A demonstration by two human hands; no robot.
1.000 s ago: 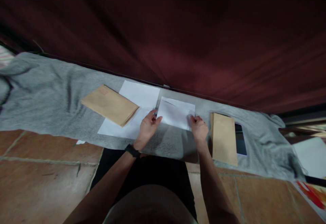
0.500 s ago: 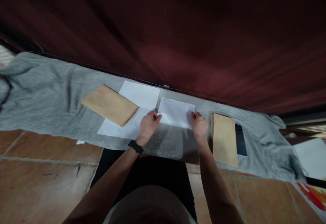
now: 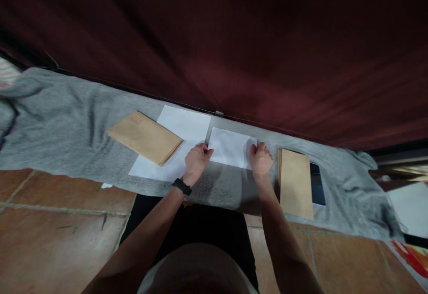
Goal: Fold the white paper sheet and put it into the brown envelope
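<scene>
A folded white sheet of paper [image 3: 231,147] lies on the grey cloth [image 3: 220,182] in front of me. My left hand [image 3: 196,162] has its thumb and fingers closed at the paper's left edge. At the opposite edge, my right hand [image 3: 261,160] is curled with the thumb against the paper's side. Left of these, brown envelopes [image 3: 145,138] are stacked at an angle on top of larger white sheets [image 3: 187,124]. More brown envelopes [image 3: 296,184] form a pile just right of my right hand.
A dark-screened phone [image 3: 317,184] sits partly under the right envelope pile. A dark red curtain [image 3: 234,62] hangs behind the cloth-covered surface. Tiled floor [image 3: 67,231] shows below its front edge. At far right is a white object [image 3: 413,207].
The top edge of the folded paper lies flatter, its upper layer now lined up. Both hands stay at the paper's sides, the right one shifted slightly upward.
</scene>
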